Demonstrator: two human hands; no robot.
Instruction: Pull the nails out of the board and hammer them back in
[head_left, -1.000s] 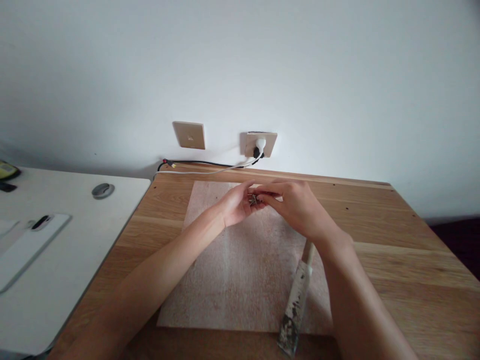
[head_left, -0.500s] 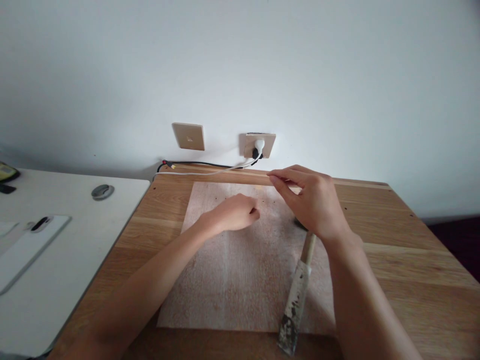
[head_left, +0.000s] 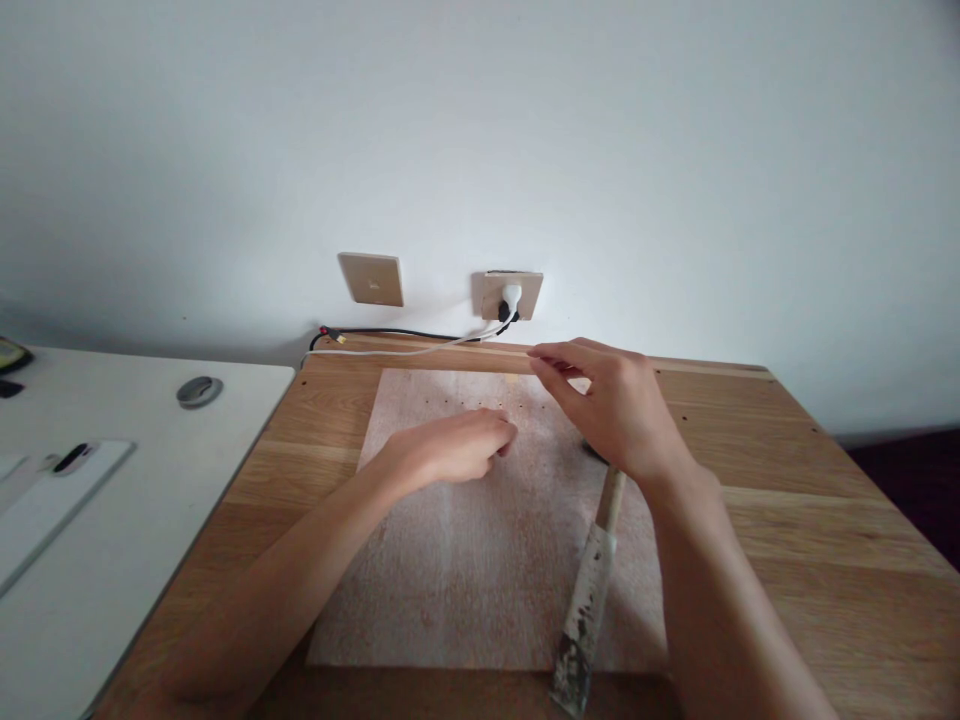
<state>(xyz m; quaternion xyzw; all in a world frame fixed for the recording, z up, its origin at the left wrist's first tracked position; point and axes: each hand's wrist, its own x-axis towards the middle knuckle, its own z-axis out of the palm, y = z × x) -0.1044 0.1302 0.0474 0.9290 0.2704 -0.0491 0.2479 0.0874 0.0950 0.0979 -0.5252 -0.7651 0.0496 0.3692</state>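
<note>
Head camera view: the left hand (head_left: 450,450) lay curled, knuckles down, on a pale sheet (head_left: 480,560) at table centre; whether it held anything could not be told. The right hand (head_left: 615,410), at two o'clock, hovered with fingertips pinched together. A stained scraper (head_left: 589,590) lay untouched at five o'clock.

Our left hand (head_left: 450,450) is low with its fingers (head_left: 501,436) curled loosely inward, the forearm stretched forward. Our right hand (head_left: 615,410) is raised a little higher, thumb and first finger pinched together, palm turned down.
</note>
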